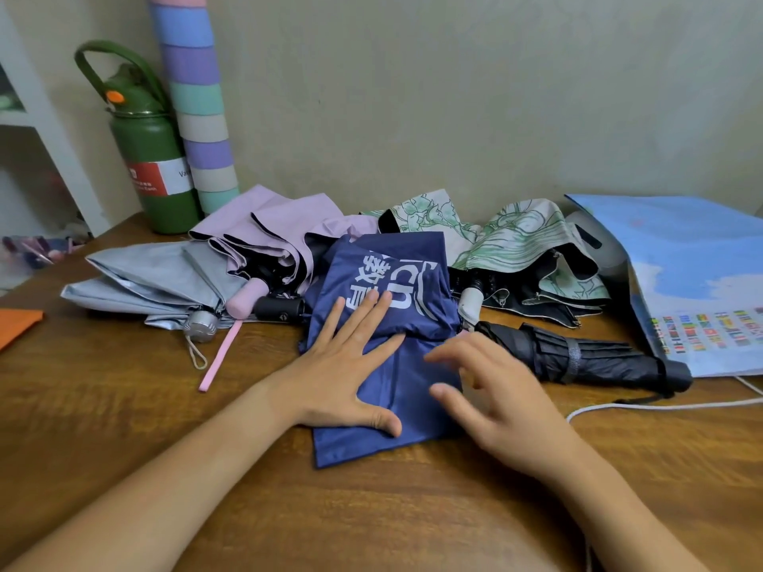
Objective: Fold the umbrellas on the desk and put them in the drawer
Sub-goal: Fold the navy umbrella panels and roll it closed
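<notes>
While the left hand (351,365) lies flat with straight fingers on the navy umbrella (384,348) at mid-table (124,427), the right hand (491,390) hovers spread, holding nothing. Best keep the canopy pinned and smooth each pleat before rolling tight.

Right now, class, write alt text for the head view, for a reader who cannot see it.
A left hand presses flat on a navy umbrella on a wooden desk, the right hand open beside it. Behind lie grey, pink and floral umbrellas unfolded, and a black one rolled.
</notes>
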Motion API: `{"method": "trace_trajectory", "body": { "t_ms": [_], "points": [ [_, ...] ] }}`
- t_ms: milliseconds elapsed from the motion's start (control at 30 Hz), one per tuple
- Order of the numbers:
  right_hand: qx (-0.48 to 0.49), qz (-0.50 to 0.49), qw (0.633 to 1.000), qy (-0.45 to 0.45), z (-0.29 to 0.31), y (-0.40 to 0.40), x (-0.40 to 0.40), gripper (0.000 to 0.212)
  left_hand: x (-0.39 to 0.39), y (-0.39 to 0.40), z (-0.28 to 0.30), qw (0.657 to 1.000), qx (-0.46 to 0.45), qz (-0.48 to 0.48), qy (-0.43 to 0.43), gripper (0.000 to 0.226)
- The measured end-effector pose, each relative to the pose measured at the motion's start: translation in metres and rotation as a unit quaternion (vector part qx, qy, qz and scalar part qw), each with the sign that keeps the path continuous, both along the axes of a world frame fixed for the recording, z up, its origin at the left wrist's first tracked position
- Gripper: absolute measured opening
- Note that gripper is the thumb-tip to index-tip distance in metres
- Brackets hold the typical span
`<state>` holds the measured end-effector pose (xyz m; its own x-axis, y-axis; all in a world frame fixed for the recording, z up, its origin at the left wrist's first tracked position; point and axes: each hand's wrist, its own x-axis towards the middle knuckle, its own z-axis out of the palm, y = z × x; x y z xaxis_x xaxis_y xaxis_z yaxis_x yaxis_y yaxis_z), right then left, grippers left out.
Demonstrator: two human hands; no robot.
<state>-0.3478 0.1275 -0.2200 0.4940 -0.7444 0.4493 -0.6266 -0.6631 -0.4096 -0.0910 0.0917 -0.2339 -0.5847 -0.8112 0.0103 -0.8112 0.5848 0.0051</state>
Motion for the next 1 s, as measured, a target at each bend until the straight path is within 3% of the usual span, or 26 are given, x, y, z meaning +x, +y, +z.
{"method": "trace_trajectory", "body": {
  "t_ms": [100,200,500,667,733,767,867,933,1000],
  "points": [
    [0.032,0.021,0.984,0.173,-0.018,-0.001,0.006,0.072,0.001,0.0,-0.001,1.0,-0.002,-0.001,0.0,0.117],
    [0.108,-0.007,0.955,0.276,-0.023,0.005,0.008,0.085,0.001,0.0,-0.001,1.0,0.004,0.002,-0.001,0.116],
    [0.17,-0.035,0.938,0.299,-0.016,0.006,0.008,0.094,0.002,0.0,-0.001,1.0,0.001,0.0,0.0,0.113],
    [0.187,-0.028,0.935,0.3,0.0,-0.004,0.011,0.106,-0.001,0.014,0.003,0.996,-0.091,0.002,0.012,0.106],
    [0.157,-0.031,0.938,0.308,0.01,-0.013,0.014,0.095,-0.001,0.02,0.002,0.991,-0.134,0.001,0.006,0.104],
    [0.132,-0.034,0.945,0.296,0.015,-0.02,0.016,0.078,-0.001,0.022,0.0,0.99,-0.14,0.002,0.005,0.104],
    [0.038,-0.078,0.985,0.149,0.021,-0.044,0.026,0.03,0.005,0.026,-0.005,0.995,-0.099,0.018,0.019,0.099],
    [-0.015,-0.152,0.988,0.039,0.021,-0.058,0.032,0.02,0.009,0.027,-0.006,0.997,-0.055,0.028,0.044,0.091],
    [-0.03,-0.23,0.972,-0.023,0.018,-0.067,0.035,0.024,0.009,0.027,-0.007,0.996,-0.053,0.025,0.068,0.086]
  ]
}}
